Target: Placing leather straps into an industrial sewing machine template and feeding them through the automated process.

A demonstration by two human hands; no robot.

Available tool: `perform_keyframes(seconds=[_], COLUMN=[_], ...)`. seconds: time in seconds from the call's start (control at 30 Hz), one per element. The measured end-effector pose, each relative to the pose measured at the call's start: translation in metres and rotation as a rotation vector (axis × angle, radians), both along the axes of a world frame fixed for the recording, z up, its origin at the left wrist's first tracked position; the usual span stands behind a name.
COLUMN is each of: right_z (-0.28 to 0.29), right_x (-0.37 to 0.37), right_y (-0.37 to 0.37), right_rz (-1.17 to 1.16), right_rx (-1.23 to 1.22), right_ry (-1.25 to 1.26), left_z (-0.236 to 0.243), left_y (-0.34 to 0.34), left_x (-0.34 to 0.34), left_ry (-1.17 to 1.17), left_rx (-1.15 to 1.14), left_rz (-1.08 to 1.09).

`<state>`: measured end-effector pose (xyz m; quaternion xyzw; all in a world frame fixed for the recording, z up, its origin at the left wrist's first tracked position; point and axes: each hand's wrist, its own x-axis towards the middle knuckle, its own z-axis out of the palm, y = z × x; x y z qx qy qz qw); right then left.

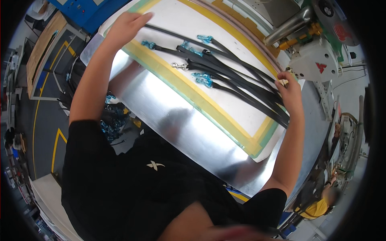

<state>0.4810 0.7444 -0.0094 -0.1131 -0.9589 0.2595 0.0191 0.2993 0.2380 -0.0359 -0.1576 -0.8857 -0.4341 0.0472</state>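
Shiny metal table [189, 124] bears a white mat [173, 16]; straps are already laid across it, while one stretched strap [171, 33] looks unfinished. At the mat's left end, the left hand [128, 30] seems to pinch that black strap's tip. Across the mat's middle run more black straps [225, 70], roughly seven altogether, overlaps hiding the exact count, with five or six blue-wrapped ends [205, 39] and one bare silver clip [179, 66]. Beside the mat's right edge, the right hand [289, 90] curls its fingers where straps converge; its exact grip cannot be told.
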Motion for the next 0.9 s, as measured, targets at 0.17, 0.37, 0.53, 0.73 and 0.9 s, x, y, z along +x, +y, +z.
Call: perform_keyframes(seconds=[0.17,0.37,0.53,0.73,0.9], right_z=[-0.035,-0.026,0.042,0.129,0.226], right_x=[0.003,0.032,0.071,0.179,0.326], right_y=[0.039,0.058,0.052,0.093,0.110], right_rz=[0.309,0.014,-0.121,-0.295,-0.636], right_rx=[0.289,0.236,0.318,0.427,0.514], right_ry=[0.312,0.019,-0.017,0.305,0.501], left_z=[0.019,-0.017,-0.043,-0.048,-0.044], left_y=[0.092,0.124,0.109,0.153,0.154], left_x=[-0.021,-0.037,-0.057,-0.023,-0.011], left_ry=[0.067,0.112,0.072,0.613,0.457], left_rx=[0.105,-0.011,-0.037,-0.139,-0.245], left_rz=[-0.219,-0.244,-0.150,-0.495,-0.695])
